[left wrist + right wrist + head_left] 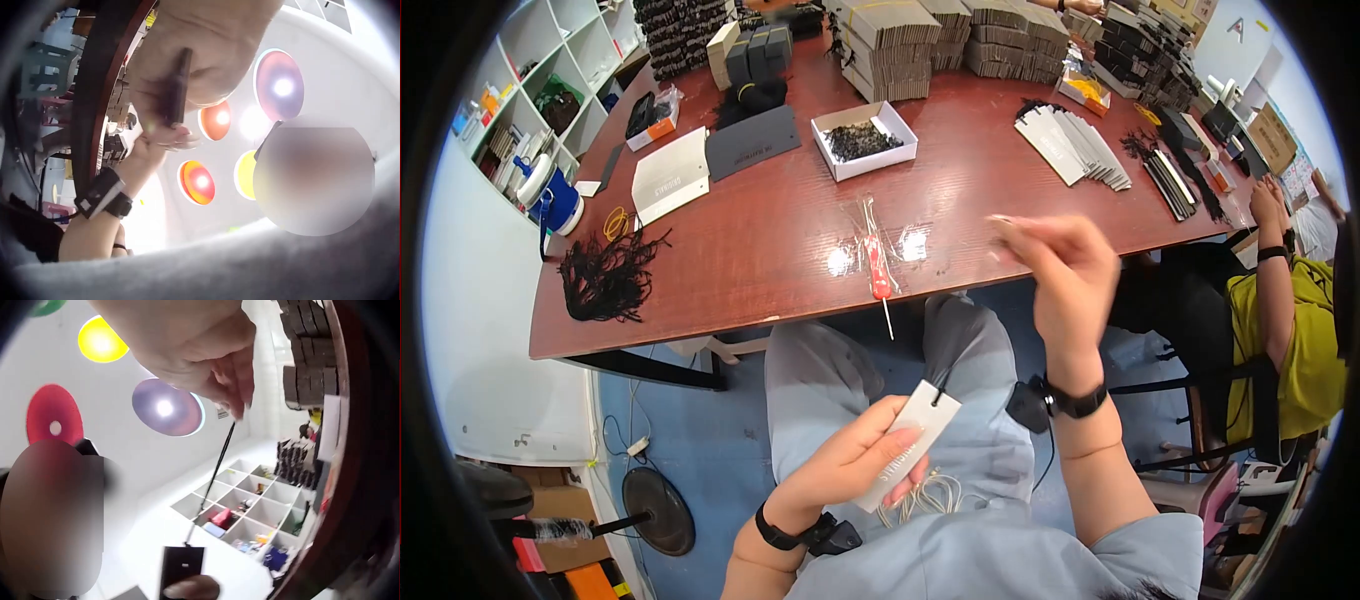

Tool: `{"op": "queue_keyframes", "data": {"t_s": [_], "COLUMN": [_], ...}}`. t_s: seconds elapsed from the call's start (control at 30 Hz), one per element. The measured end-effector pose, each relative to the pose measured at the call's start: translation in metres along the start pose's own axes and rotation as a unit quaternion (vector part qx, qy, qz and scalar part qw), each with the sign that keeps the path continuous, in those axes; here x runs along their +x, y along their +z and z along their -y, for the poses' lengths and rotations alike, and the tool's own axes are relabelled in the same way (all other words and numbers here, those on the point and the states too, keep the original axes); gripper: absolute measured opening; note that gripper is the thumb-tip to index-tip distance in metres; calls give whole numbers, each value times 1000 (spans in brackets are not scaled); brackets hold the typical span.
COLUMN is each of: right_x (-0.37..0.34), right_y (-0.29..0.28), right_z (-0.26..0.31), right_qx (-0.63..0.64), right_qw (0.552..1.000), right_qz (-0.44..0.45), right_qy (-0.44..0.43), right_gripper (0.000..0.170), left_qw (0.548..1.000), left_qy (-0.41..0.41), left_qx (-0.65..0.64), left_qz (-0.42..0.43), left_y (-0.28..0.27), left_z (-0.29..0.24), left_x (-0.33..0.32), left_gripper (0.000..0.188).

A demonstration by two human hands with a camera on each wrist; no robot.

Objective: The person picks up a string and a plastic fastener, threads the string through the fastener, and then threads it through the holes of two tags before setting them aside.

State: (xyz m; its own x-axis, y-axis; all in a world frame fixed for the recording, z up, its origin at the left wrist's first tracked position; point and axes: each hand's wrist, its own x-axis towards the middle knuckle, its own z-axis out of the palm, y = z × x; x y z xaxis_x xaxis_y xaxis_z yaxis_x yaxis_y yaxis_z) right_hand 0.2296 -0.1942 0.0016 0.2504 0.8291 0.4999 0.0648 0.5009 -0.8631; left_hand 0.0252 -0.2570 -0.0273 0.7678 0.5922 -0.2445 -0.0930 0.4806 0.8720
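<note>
My left hand (850, 455) grips a pale, narrow hang tag (928, 408) with raised lettering, the thumb lying across its face. A black cord (220, 459) comes out of the hole at the tag's top end. In the right wrist view, the fingertips of my right hand (219, 369) pinch the far end of that cord, which runs straight down to the tag. From the head, the right hand (1065, 275) appears raised over the table's front edge, slightly blurred. In the left wrist view the tag (182, 87) shows dark and edge-on against the palm.
On the red-brown table (770, 250) lie a red-handled tool (878, 270), a white box (890, 160) of black bits, black cords (605, 275) and fanned tags (1070, 150). Stacks of cards (890, 45) line the back. Pale cord (930, 497) rests on the lap. Another person (1290, 320) sits at right.
</note>
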Motion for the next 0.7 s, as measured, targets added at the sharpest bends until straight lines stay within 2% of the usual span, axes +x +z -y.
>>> {"op": "queue_keyframes", "data": {"t_s": [0.03,0.07,0.13,0.17,0.2,0.27,0.33,0.4,0.47,0.53,0.57,0.6,0.63,0.67,0.7], "right_x": [8,11,4,-3,-11,-28,-45,-59,-70,-77,-76,-71,-65,-48,-29], "right_y": [0,-2,8,10,11,14,16,19,23,26,26,24,21,17,11], "right_z": [-19,-24,-28,-23,-18,-20,-17,-5,5,8,6,1,-2,-3,-7], "right_qx": [95,77,-46,-96,-79,-78,-38,-70,-67,-16,-18,13,43,0,-43], "right_qw": [994,989,991,982,982,986,994,985,955,922,923,917,909,936,945], "right_qz": [20,61,72,79,87,99,75,128,254,323,321,309,294,274,243], "right_qy": [47,113,100,142,151,112,74,90,137,212,210,252,292,223,215], "right_gripper": [5,10,14,17,18,11,9,12,13,12,12,12,12,13,16], "left_qw": [999,997,997,993,987,985,982,953,948,946,949,949,937,920,929], "left_qy": [3,8,31,70,108,138,167,264,274,283,284,286,293,299,293], "left_qx": [-17,-34,-33,-47,-62,-60,-58,5,1,-22,-34,-33,-17,0,36], "left_qz": [-31,-63,-63,-82,-101,-83,-60,-148,-162,-154,-133,-128,-192,-254,-223], "left_y": [2,2,-4,-4,-6,-13,-16,-12,-7,-7,-9,-10,-10,-9,-19], "left_z": [-4,-7,-6,-4,-3,-1,-2,-2,-9,-10,-9,-6,-3,0,0], "left_x": [0,-1,3,5,6,9,13,22,24,27,28,31,34,37,34], "left_gripper": [23,23,24,24,24,24,25,23,22,22,26,26,28,31,33]}}
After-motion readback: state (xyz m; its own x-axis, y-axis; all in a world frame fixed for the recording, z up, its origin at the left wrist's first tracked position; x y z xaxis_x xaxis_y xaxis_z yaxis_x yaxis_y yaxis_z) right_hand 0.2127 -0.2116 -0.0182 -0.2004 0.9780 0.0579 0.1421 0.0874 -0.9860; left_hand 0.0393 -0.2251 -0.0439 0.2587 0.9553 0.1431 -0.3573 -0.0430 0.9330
